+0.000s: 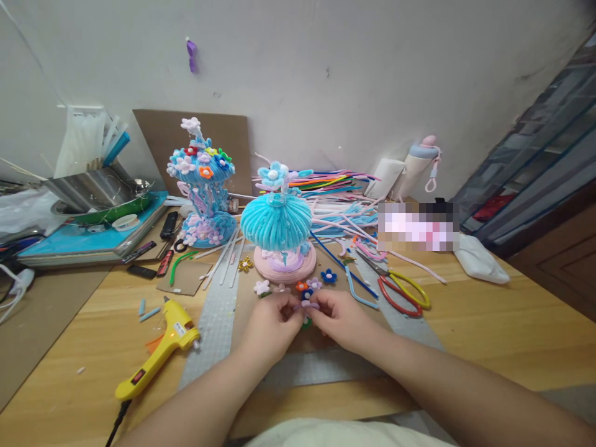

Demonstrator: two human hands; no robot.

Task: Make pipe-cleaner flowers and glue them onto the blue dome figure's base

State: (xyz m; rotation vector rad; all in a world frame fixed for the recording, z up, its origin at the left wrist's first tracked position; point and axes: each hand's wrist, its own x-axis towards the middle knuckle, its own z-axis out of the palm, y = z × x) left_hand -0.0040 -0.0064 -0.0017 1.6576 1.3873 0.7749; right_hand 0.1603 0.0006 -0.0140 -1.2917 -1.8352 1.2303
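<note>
Both my hands meet low in the middle of the head view, over a brown cardboard sheet. My left hand [275, 320] and my right hand [342, 315] pinch a small lilac pipe-cleaner flower [306, 305] between their fingertips, one at each side. Just beyond the fingers lie other small flowers, among them an orange flower [302, 286], a dark blue flower [328, 276] and a white-lilac flower [261, 287]. Behind them stands a turquoise domed pipe-cleaner carousel [276, 223] on a round pink base [265, 268]. A gold flower [245, 264] lies left of that base.
A yellow glue gun [162, 347] lies at left with its cord toward me. Open scissors [403, 292] with red and yellow handles rest at right. A finished-looking flowered carousel [201, 180], bundled pipe cleaners [339, 211] and a metal pot [93, 189] stand along the back.
</note>
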